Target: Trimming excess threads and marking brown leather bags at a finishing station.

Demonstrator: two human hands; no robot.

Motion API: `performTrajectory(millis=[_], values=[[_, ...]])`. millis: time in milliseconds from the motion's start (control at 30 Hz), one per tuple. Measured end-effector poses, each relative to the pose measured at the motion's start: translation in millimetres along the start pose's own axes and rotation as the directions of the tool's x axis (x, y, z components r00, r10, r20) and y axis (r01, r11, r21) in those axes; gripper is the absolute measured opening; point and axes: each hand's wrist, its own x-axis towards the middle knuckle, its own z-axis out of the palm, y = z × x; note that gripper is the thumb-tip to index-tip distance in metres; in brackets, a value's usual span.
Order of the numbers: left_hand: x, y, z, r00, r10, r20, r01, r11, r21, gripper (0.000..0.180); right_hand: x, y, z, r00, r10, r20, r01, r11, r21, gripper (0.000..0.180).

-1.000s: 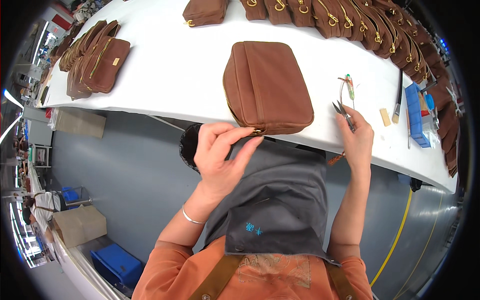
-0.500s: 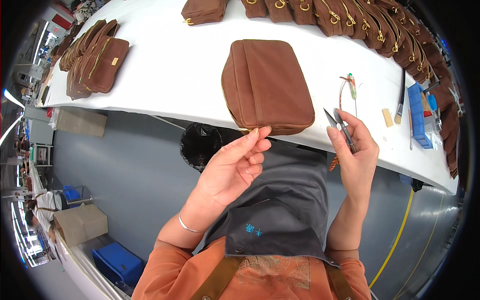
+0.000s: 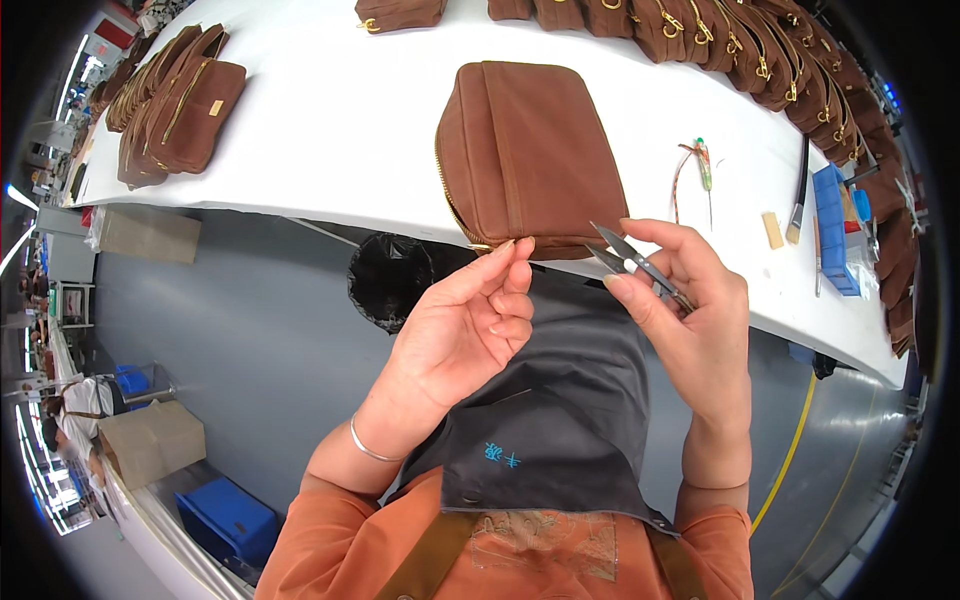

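A brown fabric zip pouch point(image 3: 545, 150) lies on the white table with its near edge close to the table's front edge. A gold zipper runs down its left side. At the pouch's near edge, beside the zipper's end, my left hand point(image 3: 468, 315) is closed in a pinch of thumb and forefinger; whatever the fingertips hold is too small to make out. My right hand point(image 3: 700, 310) grips a pair of dark thread snips point(image 3: 650, 272), blades apart and pointing up-left over the pouch's near right corner.
Several brown pouches stand in a row point(image 3: 690, 35) along the far right, with another group point(image 3: 190, 115) at the left. Right of the pouch lie a green-handled awl point(image 3: 706, 170), a brush point(image 3: 798, 200) and a blue tray point(image 3: 836, 235). A black-lined bin point(image 3: 385, 280) stands below the table.
My right hand has brought the snips left and toward the pouch's near edge. My left hand keeps its pinch there. The whole view has shifted slightly.
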Motion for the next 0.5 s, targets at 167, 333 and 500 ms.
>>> performTrajectory(millis=[167,333,500], values=[[1.5,-0.6,-1.7,1.000,0.010,-0.009,-0.010,1.000,0.004,0.017,11.5,-6.1,-0.4,0.994,-0.062,0.087,0.064,0.998,-0.026,0.029],[2.9,-2.9,0.4,0.999,0.036,-0.040,-0.036,0.999,-0.007,0.015,32.3,-14.9,-3.5,0.936,0.010,0.352,-0.056,0.991,0.120,0.024],[4.6,-3.0,-0.7,0.998,0.060,-0.032,-0.059,0.998,0.007,0.013,50.5,-23.7,-4.3,0.888,0.107,0.447,-0.169,0.980,0.102,0.021]])
